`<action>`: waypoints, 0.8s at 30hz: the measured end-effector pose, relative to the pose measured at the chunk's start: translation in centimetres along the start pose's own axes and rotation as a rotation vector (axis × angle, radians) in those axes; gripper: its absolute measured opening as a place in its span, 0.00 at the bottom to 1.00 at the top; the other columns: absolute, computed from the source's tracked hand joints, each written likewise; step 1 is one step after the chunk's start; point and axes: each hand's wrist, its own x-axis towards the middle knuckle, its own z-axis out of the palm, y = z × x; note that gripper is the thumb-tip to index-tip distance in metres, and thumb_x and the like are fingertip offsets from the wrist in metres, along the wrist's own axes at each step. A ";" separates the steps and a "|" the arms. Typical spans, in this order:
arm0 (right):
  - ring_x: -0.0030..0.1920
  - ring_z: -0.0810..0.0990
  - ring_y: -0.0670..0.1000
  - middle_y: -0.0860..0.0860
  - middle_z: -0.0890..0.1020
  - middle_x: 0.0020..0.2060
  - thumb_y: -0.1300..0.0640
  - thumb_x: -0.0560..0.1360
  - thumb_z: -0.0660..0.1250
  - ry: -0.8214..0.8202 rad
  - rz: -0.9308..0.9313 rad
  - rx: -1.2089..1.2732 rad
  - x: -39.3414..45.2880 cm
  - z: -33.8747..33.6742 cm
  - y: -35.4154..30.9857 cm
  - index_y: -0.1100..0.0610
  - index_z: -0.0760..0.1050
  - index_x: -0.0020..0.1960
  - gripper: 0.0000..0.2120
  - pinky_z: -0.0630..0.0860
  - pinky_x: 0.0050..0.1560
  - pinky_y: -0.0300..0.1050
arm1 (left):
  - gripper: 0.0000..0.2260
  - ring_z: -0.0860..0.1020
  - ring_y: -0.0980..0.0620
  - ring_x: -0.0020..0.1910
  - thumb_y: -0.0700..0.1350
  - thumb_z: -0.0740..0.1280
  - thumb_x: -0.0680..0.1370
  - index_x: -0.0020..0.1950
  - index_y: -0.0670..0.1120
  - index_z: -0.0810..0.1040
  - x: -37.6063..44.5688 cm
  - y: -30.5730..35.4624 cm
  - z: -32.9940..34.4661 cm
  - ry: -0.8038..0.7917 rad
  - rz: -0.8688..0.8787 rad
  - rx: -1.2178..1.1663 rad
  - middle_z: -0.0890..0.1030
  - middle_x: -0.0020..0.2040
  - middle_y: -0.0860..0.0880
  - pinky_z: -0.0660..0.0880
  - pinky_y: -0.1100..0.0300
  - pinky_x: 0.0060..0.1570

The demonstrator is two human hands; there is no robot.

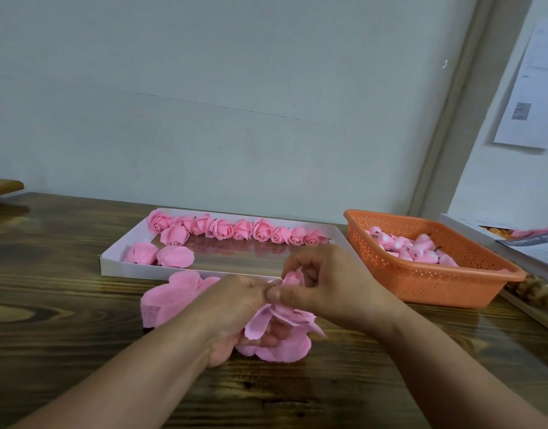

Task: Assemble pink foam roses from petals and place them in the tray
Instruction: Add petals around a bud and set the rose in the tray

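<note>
Right hand [322,283] pinches the rose bud [293,278] upright, tip toward the tray [118,267]; left hand [238,308] curls round the loose petal layer [282,332] spread just beneath the bud, both grips touching above the counter [65,320]. Bud axis points down into the petals' middle, so seating it likely comes next. Tray with finished roses [235,229] lies just beyond, forearms converging from near edge.

Pink foam roses [235,229]: row along white tray's [118,267] far edge. Loose petals [170,297]: stacked at its near edge. Half-built rose [285,317]: in hand.
</note>
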 end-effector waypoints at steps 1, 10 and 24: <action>0.23 0.69 0.39 0.38 0.72 0.20 0.52 0.69 0.73 0.009 0.012 -0.035 0.0 0.1 -0.1 0.54 0.77 0.37 0.08 0.61 0.24 0.30 | 0.11 0.79 0.53 0.26 0.43 0.65 0.78 0.41 0.40 0.83 0.0 0.0 0.0 0.002 -0.001 0.002 0.82 0.32 0.43 0.70 0.66 0.23; 0.23 0.75 0.45 0.49 0.77 0.23 0.67 0.72 0.66 0.140 0.148 0.104 0.4 0.0 0.0 0.55 0.74 0.35 0.10 0.71 0.25 0.41 | 0.17 0.84 0.42 0.48 0.51 0.65 0.77 0.53 0.38 0.81 0.7 -0.3 -0.5 0.007 0.077 -0.167 0.85 0.48 0.38 0.80 0.51 0.51; 0.27 0.70 0.43 0.47 0.72 0.24 0.63 0.73 0.65 0.048 0.048 -0.050 0.3 -0.2 0.0 0.54 0.77 0.38 0.07 0.68 0.31 0.43 | 0.13 0.84 0.45 0.37 0.44 0.57 0.82 0.50 0.38 0.78 0.5 -0.1 -0.3 0.128 0.072 -0.051 0.85 0.39 0.39 0.82 0.56 0.37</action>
